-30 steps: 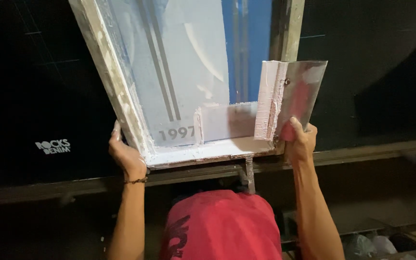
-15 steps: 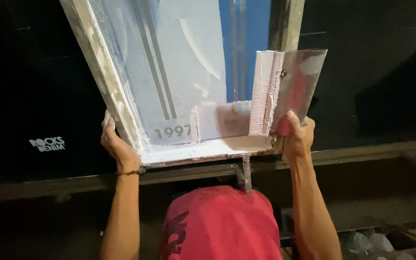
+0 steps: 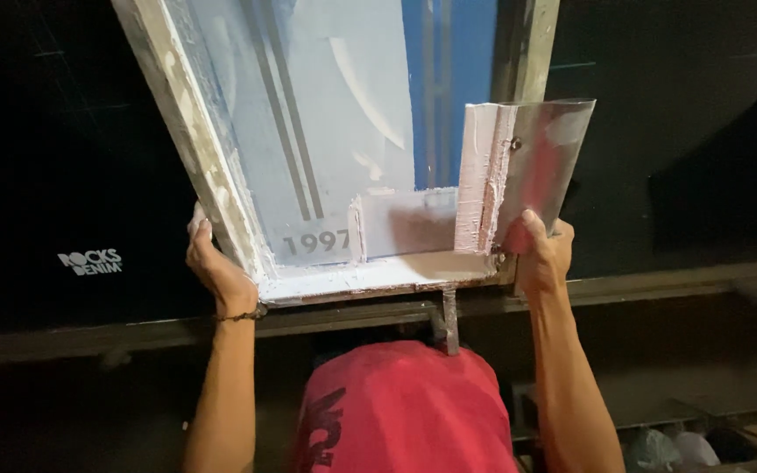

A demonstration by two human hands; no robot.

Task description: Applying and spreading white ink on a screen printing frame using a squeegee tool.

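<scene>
Here your left hand [image 3: 218,270] clamps the screen-printing frame [image 3: 212,188] at its left rail, your right hand [image 3: 541,254] grips the squeegee [image 3: 519,171]; the frame's top is cut off.

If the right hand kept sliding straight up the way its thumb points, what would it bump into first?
The right hand already touches the shiny squeegee blade, so it would probably just slide further up along it.

Bare forearms, thin dark bracelet [image 3: 240,314] on the left wrist, red shirt [image 3: 400,412] with dark print, hands ungloved
</scene>
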